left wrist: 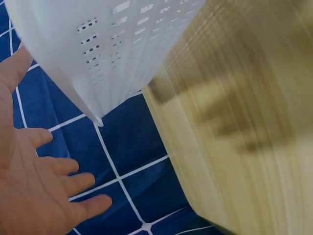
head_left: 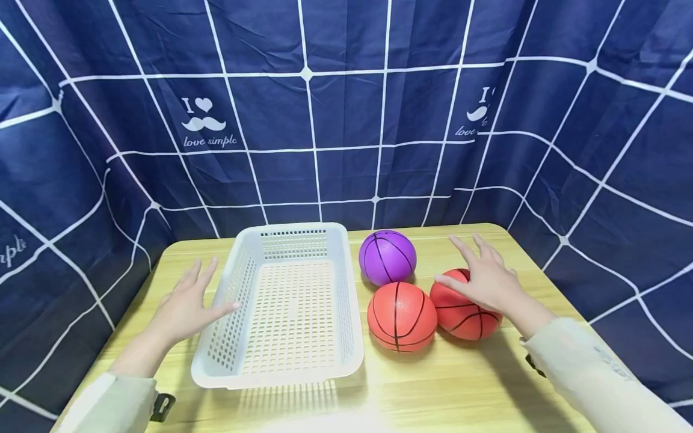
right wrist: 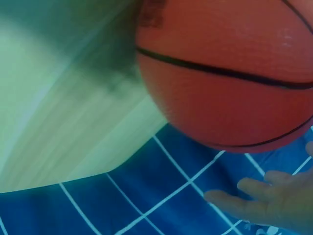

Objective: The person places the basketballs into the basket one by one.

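Note:
A white perforated plastic basket (head_left: 354, 337) stands on the table with nothing inside it. My left hand (head_left: 181, 307) hovers by its left side with fingers spread, the thumb near the rim; the left wrist view shows the palm (left wrist: 34, 196) facing the basket wall (left wrist: 112, 49). My right hand (head_left: 487, 279) is held over the right-hand red basketball (head_left: 468, 316), fingers extended and partly covering it. In the right wrist view the fingers (right wrist: 244, 203) appear apart from that ball (right wrist: 220, 107). Another orange-red basketball (head_left: 402, 319) and a purple basketball (head_left: 387, 258) sit between it and the basket.
The wooden table (head_left: 433, 391) has rounded far corners. Dark blue cloth (head_left: 346, 114) with white grid lines hangs behind it and along both sides. The orange-red ball sits close to the basket's right wall.

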The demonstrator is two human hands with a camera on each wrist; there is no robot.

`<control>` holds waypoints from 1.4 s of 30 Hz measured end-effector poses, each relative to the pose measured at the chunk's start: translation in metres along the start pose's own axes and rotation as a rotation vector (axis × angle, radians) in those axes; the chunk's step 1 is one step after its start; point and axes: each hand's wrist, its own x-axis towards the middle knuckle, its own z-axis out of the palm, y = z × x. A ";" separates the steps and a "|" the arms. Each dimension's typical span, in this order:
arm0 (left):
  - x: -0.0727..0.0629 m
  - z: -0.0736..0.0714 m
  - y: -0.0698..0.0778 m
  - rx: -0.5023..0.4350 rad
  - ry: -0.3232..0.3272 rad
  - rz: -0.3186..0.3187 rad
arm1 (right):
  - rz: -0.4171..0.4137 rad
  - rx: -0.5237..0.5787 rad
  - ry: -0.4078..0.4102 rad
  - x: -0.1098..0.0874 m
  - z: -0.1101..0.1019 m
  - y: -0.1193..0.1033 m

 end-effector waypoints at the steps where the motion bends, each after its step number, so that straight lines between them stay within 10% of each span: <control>1: 0.000 0.000 -0.001 -0.016 -0.009 0.000 | -0.001 0.008 -0.008 -0.001 -0.001 0.002; 27: -0.002 0.014 -0.024 -0.516 -0.079 0.023 | -0.080 0.293 -0.127 -0.021 0.004 0.042; 42: -0.005 0.021 -0.025 -0.560 -0.042 -0.111 | -0.067 0.433 -0.196 -0.021 0.007 0.051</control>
